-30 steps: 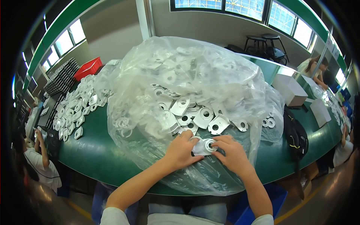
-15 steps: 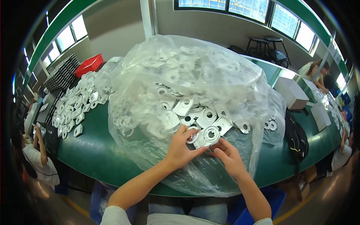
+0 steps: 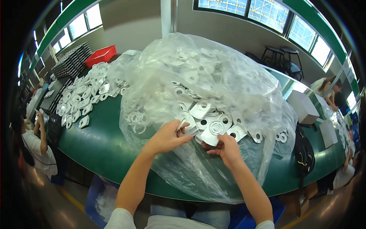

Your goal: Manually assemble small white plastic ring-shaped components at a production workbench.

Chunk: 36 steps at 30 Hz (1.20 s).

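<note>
Left hand in fingertip pinch on slim white piece; right hand likewise on smooth ring-faced plate.

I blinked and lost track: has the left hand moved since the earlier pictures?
Yes: the left hand has moved leftward, closer to the red bin.
</note>
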Each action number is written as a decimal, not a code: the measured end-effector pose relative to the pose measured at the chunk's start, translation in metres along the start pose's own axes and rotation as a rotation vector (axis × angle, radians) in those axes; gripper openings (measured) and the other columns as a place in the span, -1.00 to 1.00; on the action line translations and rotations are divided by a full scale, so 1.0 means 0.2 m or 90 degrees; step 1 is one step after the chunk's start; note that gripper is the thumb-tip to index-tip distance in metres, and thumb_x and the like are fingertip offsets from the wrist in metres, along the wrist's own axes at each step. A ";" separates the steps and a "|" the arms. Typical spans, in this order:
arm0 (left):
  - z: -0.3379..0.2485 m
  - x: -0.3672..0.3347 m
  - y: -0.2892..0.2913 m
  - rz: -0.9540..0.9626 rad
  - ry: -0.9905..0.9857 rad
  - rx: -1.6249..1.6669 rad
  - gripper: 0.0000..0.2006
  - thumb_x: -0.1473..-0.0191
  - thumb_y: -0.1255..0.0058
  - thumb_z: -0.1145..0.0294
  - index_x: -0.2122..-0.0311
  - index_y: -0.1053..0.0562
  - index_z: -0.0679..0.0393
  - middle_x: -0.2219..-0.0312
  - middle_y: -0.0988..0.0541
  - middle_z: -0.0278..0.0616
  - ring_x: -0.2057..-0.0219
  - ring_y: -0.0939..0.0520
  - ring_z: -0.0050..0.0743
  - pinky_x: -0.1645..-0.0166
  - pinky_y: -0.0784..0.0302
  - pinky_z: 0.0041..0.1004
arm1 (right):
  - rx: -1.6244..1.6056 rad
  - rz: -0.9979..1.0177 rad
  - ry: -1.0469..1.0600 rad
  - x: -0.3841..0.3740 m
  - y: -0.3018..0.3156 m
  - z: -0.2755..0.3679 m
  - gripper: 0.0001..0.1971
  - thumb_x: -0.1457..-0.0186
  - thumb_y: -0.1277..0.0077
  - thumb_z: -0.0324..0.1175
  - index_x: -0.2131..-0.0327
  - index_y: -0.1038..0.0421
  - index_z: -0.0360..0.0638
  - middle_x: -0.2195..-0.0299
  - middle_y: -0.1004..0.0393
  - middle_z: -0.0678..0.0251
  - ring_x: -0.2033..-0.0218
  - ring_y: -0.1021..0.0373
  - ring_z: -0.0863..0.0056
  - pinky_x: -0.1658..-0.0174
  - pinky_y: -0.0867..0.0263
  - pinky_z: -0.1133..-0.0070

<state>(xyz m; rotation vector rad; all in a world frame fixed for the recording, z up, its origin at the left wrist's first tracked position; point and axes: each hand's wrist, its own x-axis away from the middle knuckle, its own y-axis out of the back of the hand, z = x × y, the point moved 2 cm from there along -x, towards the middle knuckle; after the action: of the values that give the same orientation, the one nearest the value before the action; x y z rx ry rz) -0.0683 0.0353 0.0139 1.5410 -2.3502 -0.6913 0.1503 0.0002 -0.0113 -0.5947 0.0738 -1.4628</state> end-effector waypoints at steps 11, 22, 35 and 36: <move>-0.04 0.06 0.06 -0.001 -0.119 -0.286 -0.56 0.15 -0.16 0.38 0.07 -0.43 0.13 0.27 -0.45 -0.07 0.27 -0.48 -0.19 0.18 -0.41 -0.39 | 0.082 0.045 0.050 -0.01 0.04 -0.02 -0.69 -0.11 0.31 -0.42 0.12 -0.24 -0.42 0.30 -0.47 0.03 0.37 -0.49 0.21 0.42 -0.46 0.48; 0.02 -0.01 0.01 -0.132 -0.093 -0.186 -0.76 0.12 -0.12 0.47 0.24 -0.51 0.16 0.48 -0.52 -0.17 0.52 -0.51 -0.36 0.38 -0.41 -0.45 | 0.117 0.130 0.006 0.03 0.00 0.00 -0.73 -0.09 0.26 -0.46 0.16 -0.29 -0.39 0.38 -0.47 0.11 0.48 -0.49 0.34 0.56 -0.41 0.57; -0.02 -0.02 0.00 -0.198 0.013 0.200 -0.89 0.05 -0.15 0.48 0.40 -0.54 0.29 0.59 -0.54 -0.36 0.59 -0.45 -0.77 0.52 -0.30 -0.68 | 0.118 0.135 -0.025 0.03 -0.02 -0.06 -0.68 -0.09 0.19 -0.48 0.06 -0.27 -0.40 0.20 -0.44 0.17 0.29 -0.46 0.45 0.36 -0.48 0.53; -0.04 -0.02 -0.03 -0.197 0.013 0.200 -0.89 0.05 -0.15 0.48 0.40 -0.54 0.29 0.59 -0.54 -0.36 0.59 -0.45 -0.77 0.52 -0.30 -0.68 | 0.104 0.147 -0.029 0.03 -0.02 -0.05 -0.65 -0.08 0.19 -0.49 0.03 -0.24 -0.40 0.19 -0.44 0.17 0.27 -0.45 0.44 0.33 -0.48 0.53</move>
<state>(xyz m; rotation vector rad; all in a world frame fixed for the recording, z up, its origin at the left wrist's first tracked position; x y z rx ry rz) -0.0584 0.0356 0.0171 2.0632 -2.3128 -0.3718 0.1434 -0.0095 -0.0171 -0.4698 -0.0123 -1.2172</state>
